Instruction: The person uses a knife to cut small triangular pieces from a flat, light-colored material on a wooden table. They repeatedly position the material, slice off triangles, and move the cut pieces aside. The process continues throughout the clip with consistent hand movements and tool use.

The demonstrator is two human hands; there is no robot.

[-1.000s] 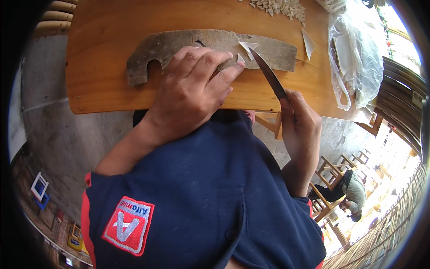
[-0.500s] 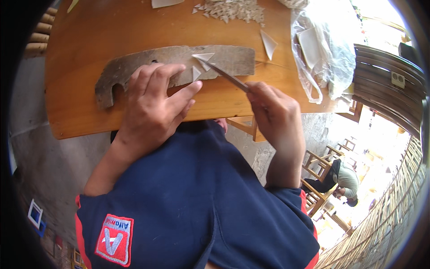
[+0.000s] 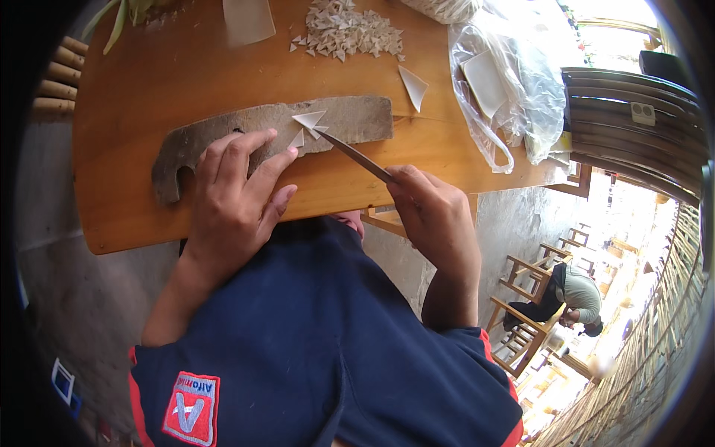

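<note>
My right hand (image 3: 436,208) grips a knife (image 3: 356,158) by its handle end. The knife's tip rests on thin white triangular pieces (image 3: 308,119) lying on a worn wooden board (image 3: 346,119) with a notch at its left end. On the board's left half lies my left hand (image 3: 238,190), palm down with fingers stretched out and nothing in them. Its index fingertip comes close to a small white triangle (image 3: 297,139). What lies under the palm is hidden.
Beyond the board is a heap of small white triangles (image 3: 350,30) on the wooden table (image 3: 134,216). A larger thin white piece (image 3: 413,88), a white sheet (image 3: 248,21) and a clear plastic bag (image 3: 540,112) lie around it. Another person (image 3: 577,294) bends among wooden stools at right.
The whole view has shifted, so table and hands sit lower and farther left. The left fingers and the knife tip stay close to the same white pieces, with little visible movement.
</note>
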